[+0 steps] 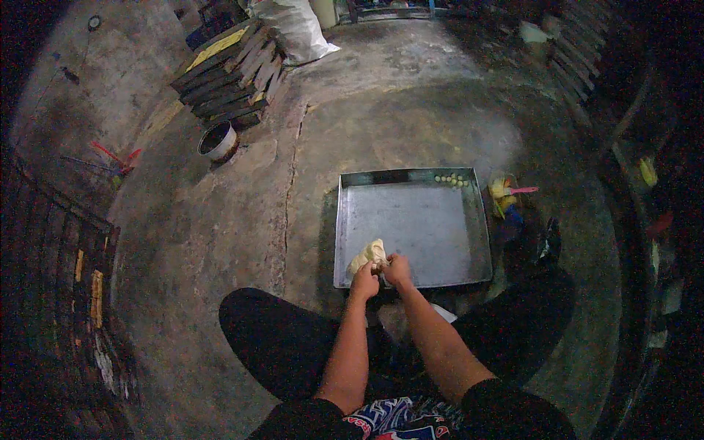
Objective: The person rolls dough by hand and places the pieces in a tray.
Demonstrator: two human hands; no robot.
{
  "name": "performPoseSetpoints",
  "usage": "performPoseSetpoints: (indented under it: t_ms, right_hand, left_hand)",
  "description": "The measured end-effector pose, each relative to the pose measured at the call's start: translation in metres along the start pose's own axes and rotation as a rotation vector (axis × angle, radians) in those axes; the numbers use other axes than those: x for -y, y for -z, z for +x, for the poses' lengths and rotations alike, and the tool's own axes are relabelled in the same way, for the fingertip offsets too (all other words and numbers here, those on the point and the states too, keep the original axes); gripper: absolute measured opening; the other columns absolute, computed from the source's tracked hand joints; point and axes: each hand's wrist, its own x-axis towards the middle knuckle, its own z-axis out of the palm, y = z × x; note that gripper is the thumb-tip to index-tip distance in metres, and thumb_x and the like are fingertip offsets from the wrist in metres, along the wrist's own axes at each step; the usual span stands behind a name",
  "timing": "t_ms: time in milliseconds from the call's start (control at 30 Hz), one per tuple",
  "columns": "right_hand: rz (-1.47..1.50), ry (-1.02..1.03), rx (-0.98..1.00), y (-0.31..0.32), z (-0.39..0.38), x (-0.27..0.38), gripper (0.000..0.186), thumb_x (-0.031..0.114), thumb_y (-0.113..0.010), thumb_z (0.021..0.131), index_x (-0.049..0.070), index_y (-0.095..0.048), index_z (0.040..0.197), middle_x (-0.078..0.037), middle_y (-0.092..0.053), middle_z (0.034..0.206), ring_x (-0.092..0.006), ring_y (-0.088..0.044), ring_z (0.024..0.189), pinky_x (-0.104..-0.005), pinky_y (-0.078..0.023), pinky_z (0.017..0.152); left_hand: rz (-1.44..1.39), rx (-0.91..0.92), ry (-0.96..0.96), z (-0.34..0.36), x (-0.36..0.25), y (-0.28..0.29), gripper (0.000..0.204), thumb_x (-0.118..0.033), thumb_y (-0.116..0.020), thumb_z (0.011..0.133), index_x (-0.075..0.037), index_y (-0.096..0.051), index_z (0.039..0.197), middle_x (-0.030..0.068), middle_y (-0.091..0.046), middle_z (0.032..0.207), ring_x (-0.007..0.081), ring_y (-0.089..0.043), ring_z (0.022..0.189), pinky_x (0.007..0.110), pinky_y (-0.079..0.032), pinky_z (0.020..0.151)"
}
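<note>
Sitting with my knees spread on the worn grey concrete floor [411,125], I have a stack of dark wooden slats [231,77] far off to my left, with a bulging white woven sack [293,33] against it. Directly before me lies a wide, shallow, rectangular grey metal tray [411,220]. My dark shirt with a colourful printed front [400,418] shows at the bottom. A round pot with pale metal sides [218,141] stands well apart, left of the tray.

Over the tray's near left part I have a lump of soft, cream-coloured dough [369,254]. My left hand [364,281] is curled closed about its lower side; my right hand [398,270] has its fingers drawn in beside it, though whether they pinch any dough I cannot tell. I judge this step to be working off small portions; the next move calls for a steady left grip and a light right pinch.

Smaller still, a pink-handled brush [522,191] lies beside the tray, and little pale round balls [452,180] cluster in its far right corner. Lettering marks my shirt, folded and cut off; I make out no label on the tray.
</note>
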Motion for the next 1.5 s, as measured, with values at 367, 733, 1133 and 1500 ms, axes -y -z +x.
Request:
performPoseSetpoints:
  t_ms: [367, 733, 1133, 1500]
  right_hand:
    - [0.366, -0.092, 0.316, 0.022, 0.041, -0.032, 0.037, 0.013, -0.083, 0.071, 0.005, -0.071, 0.105, -0.015, -0.071, 0.082, -0.0204, -0.067, 0.070, -0.0356, -0.055, 0.065]
    - [-0.218, 0.135, 0.533, 0.125, 0.044, 0.059, 0.017, 0.019, -0.076, 0.077, 0.002, -0.073, 0.082, -0.005, -0.070, 0.073, -0.0126, -0.060, 0.058, -0.0307, -0.050, 0.056]
    - [0.191, 0.225, 0.283, 0.129, 0.039, 0.051, 0.020, 0.009, -0.068, 0.080, 0.003, -0.070, 0.098, -0.010, -0.071, 0.092, -0.0170, -0.066, 0.074, -0.0324, -0.052, 0.064]
    - [-0.062, -0.088, 0.327, 0.019, -0.012, -0.010, 0.046, 0.045, -0.081, 0.070, 0.003, -0.072, 0.088, -0.011, -0.070, 0.077, -0.0231, -0.068, 0.073, -0.0398, -0.053, 0.069]
  left_hand:
    - [-0.064, -0.078, 0.096, 0.014, 0.008, -0.013, 0.046, -0.008, -0.057, 0.087, -0.006, -0.051, 0.132, 0.0214, -0.058, 0.125, 0.0385, -0.056, 0.116, 0.045, -0.045, 0.098]
    - [-0.053, -0.174, -0.007, 0.016, 0.002, -0.006, 0.041, -0.013, -0.065, 0.086, -0.005, -0.057, 0.126, 0.0184, -0.063, 0.117, 0.0359, -0.061, 0.109, 0.043, -0.048, 0.092]
    - [-0.013, -0.102, -0.094, 0.001, -0.063, 0.023, 0.027, -0.005, -0.060, 0.084, -0.006, -0.066, 0.110, 0.0146, -0.071, 0.098, 0.0304, -0.068, 0.095, 0.040, -0.052, 0.081]
    - [0.066, -0.144, 0.284, 0.011, -0.020, 0.013, 0.025, -0.013, -0.061, 0.085, -0.009, -0.067, 0.109, 0.0136, -0.070, 0.103, 0.0297, -0.068, 0.096, 0.041, -0.053, 0.083]
